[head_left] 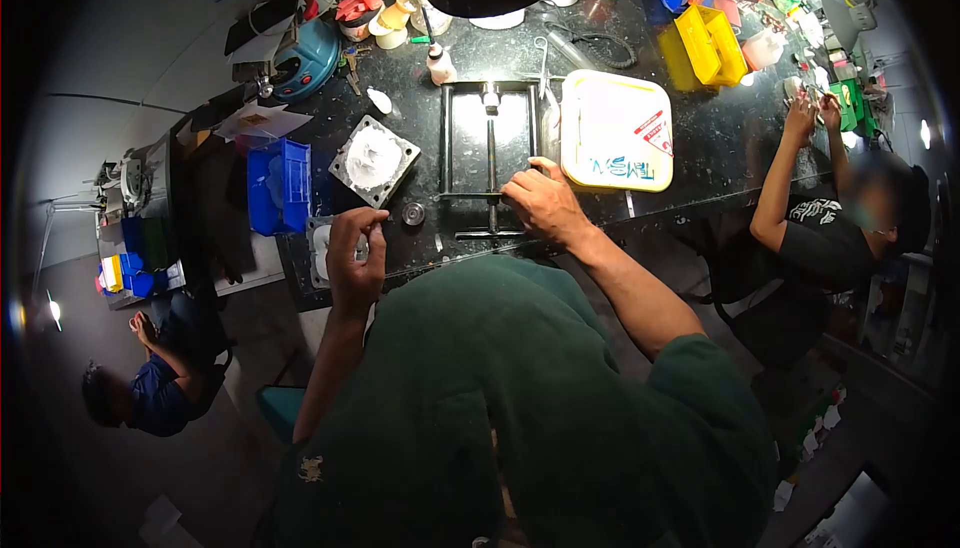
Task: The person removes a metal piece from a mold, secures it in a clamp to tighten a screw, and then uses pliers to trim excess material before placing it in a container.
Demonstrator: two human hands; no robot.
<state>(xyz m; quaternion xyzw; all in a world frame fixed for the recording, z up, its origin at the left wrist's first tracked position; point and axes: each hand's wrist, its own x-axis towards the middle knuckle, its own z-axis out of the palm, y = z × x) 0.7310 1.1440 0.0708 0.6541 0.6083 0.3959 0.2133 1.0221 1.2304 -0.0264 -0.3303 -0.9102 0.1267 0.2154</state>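
A black metal frame with a central screw [491, 153] and a T-shaped bar lies on the dark worktop. My right hand [548, 206] is closed round its lower right side. My left hand [356, 256] is half curled, thumb and forefinger slightly apart, with nothing visible between them. It is just below a square grey mould holding white material [373, 159]. A small round metal piece [413, 214] lies between that hand and the frame. Partly behind my left hand is another mould with white material [321, 248].
A white tray with a yellow rim [617, 133] lies right of the frame. A blue bin [280, 188] stands left; a yellow bin [712, 45] is at the upper right. A small bottle [440, 65] stands behind the frame. One person works at the right; another sits far left.
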